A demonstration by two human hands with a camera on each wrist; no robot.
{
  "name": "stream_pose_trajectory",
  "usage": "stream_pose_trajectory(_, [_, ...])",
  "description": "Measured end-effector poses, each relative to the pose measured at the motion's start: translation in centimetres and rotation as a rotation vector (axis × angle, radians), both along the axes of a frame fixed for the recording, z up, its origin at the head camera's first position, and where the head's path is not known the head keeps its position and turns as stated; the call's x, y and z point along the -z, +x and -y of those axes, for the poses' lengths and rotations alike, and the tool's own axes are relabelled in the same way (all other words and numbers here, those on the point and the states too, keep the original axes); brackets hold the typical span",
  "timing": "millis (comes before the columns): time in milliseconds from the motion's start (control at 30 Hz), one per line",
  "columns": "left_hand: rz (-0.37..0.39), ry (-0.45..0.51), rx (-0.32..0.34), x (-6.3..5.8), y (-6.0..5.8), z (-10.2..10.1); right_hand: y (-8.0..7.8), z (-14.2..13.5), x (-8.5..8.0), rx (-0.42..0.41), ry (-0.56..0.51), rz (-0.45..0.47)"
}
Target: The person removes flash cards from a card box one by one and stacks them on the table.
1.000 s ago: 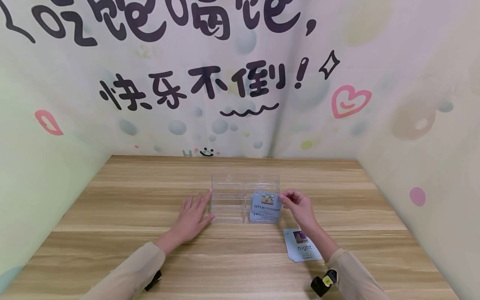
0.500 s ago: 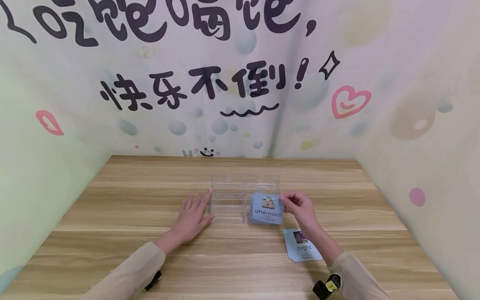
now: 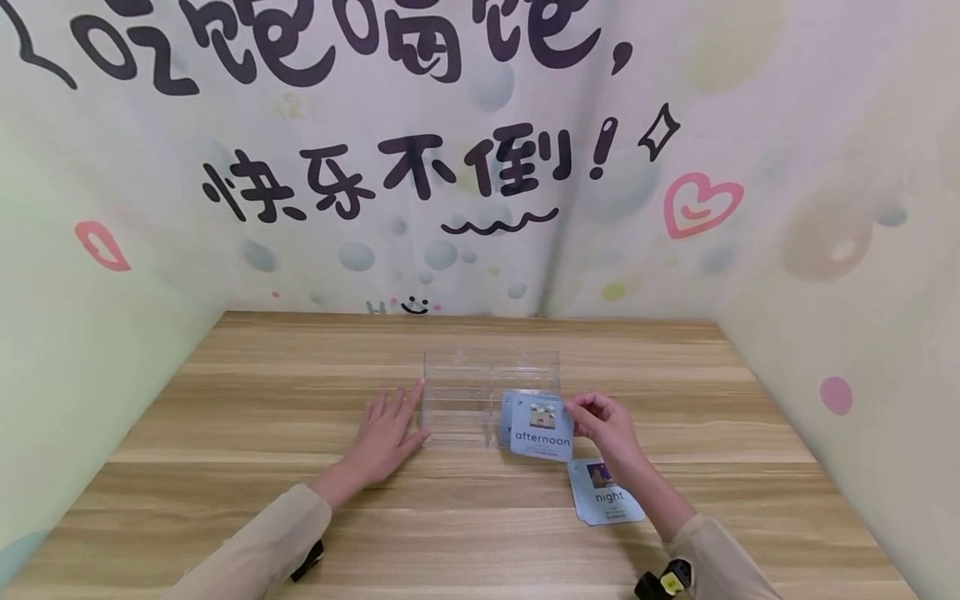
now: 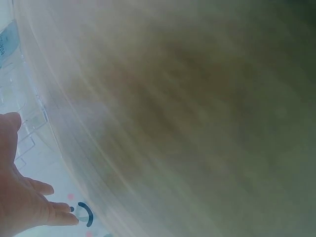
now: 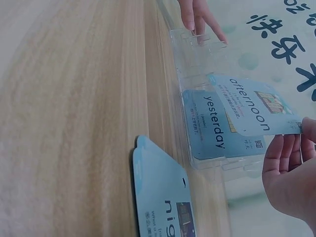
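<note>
Within tray (image 3: 457,417), "yesterday" card (image 5: 212,131) — ("afternoon" card (image 3: 542,428) above)

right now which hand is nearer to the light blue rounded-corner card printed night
Right. The right hand is just beyond the night card, pinching the light blue afternoon card; the left hand is farther off, at the left edge of the clear plastic holder.

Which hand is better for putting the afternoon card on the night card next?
Probably the right hand: it pinches the afternoon card, and the night card lies close by. The left hand is farther away, at the clear holder's left edge.
</note>
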State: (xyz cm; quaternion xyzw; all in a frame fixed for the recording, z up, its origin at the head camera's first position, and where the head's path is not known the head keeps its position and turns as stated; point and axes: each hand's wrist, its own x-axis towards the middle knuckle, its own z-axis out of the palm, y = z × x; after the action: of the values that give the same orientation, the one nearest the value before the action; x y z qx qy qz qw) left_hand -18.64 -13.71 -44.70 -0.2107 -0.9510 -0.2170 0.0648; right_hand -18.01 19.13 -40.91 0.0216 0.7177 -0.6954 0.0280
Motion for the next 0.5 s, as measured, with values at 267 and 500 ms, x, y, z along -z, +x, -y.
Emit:
stream_pose_trajectory(267, [-0.001, -0.006, -0.002, 0.1, 0.0, 0.0, 0.7, -0.6, -0.2, -0.002, -0.004, 0.01])
stream_pose_trajectory(500, [-0.005, -0.008, -0.004, 0.2, -0.1, 0.1, 1.3, -1.3, -0.2, -0.013, 0.006, 0.014])
